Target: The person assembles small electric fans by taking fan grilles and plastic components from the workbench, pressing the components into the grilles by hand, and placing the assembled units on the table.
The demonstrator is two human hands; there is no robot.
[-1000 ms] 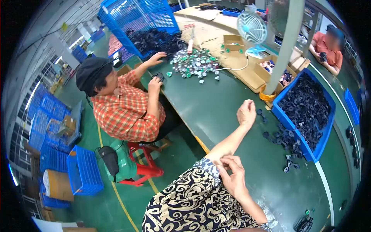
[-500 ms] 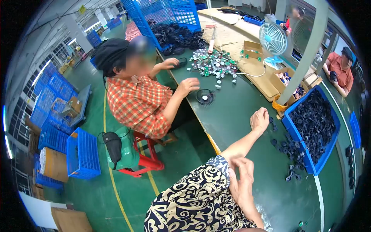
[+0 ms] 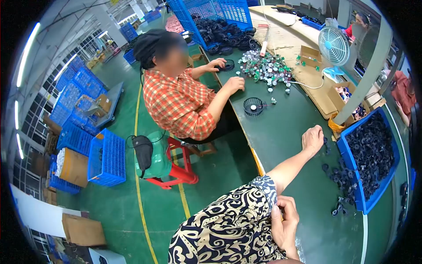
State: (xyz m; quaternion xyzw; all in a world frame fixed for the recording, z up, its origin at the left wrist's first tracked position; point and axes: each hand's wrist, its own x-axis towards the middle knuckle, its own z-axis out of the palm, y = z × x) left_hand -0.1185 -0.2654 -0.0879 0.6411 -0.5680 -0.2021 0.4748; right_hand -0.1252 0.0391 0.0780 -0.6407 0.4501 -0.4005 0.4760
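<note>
My left arm reaches forward over the green table (image 3: 303,189). At its end my left hand (image 3: 313,140) is closed in a loose fist near the tabletop, with no object showing in it. Close by lie loose small black plastic parts (image 3: 340,176) and a blue tray (image 3: 362,193) heaped with more of them. My right hand (image 3: 286,226) is bent up against my left elbow, its thumb and curled fingers pinching the cuff (image 3: 265,185) of my patterned sleeve (image 3: 220,220).
To the left sits a co-worker in a checked shirt (image 3: 176,97), one hand (image 3: 216,64) at a black round fan frame (image 3: 227,65). Another fan frame (image 3: 253,107) lies nearer me. Beyond are a pile of small motors (image 3: 268,68), a blue crate (image 3: 189,22) and a desk fan (image 3: 334,45).
The view has swung left, so things sit further right. My right hand's fingers have closed in at the sleeve cuff. The co-worker's far hand now has a round black frame at it.
</note>
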